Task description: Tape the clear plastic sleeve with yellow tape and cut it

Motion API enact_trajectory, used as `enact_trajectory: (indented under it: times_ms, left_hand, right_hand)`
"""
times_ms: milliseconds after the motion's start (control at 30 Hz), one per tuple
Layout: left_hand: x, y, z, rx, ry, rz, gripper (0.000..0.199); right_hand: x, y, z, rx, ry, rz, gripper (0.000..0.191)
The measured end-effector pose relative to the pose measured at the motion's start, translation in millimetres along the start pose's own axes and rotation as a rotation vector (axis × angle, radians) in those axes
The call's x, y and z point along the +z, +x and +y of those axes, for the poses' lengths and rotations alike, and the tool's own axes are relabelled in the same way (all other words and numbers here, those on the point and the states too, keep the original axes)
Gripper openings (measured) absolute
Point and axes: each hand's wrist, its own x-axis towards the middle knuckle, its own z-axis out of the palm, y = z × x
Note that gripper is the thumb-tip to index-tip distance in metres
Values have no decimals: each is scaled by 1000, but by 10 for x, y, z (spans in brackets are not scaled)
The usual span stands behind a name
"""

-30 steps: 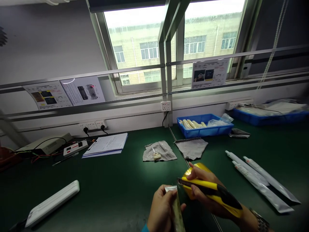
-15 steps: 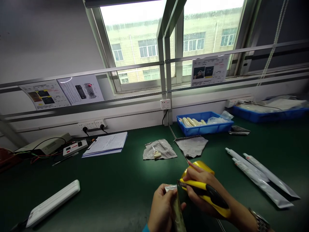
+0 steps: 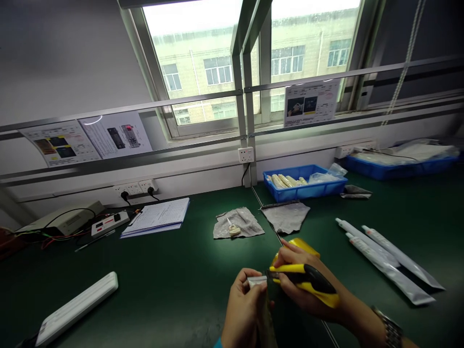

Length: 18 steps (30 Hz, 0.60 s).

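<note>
My left hand (image 3: pixel 243 309) is closed around a flattened tube (image 3: pixel 266 324), whose pale folded end (image 3: pixel 256 280) sticks up between thumb and fingers. In my right hand (image 3: pixel 302 285) is a yellow and black utility knife (image 3: pixel 315 285), its blade end close to the tube's folded end. Whether blade and tube touch cannot be made out. A roll of yellow tape (image 3: pixel 306 247) lies just behind my right hand.
Grey cloths (image 3: pixel 286 217) lie beyond the hands, one bearing a small cream piece (image 3: pixel 234 230). Silvery tubes (image 3: pixel 395 270) are at the right, blue bins (image 3: pixel 308 193) behind. At left are a white bar (image 3: pixel 79 307), papers (image 3: pixel 159 217) and a grey device (image 3: pixel 65 217).
The view has shifted slightly. The knife has tilted and its yellow front now sits a little higher beside the tube's end. Both hands keep their holds.
</note>
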Motion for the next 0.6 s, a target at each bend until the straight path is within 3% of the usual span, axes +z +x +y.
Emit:
enact_trajectory:
  times_ms: [300, 500, 600]
  left_hand:
    - [12, 13, 4, -32, 5, -7, 42]
    - [-82, 60, 7, -37, 20, 23, 32]
    - [-117, 84, 25, -67, -6, -44, 30]
  right_hand:
    - [-71, -29, -3, 14, 75, 23, 13]
    - [-139, -51, 136, 40, 232, 70, 13]
    - [-200, -43, 229, 49, 316, 105, 11]
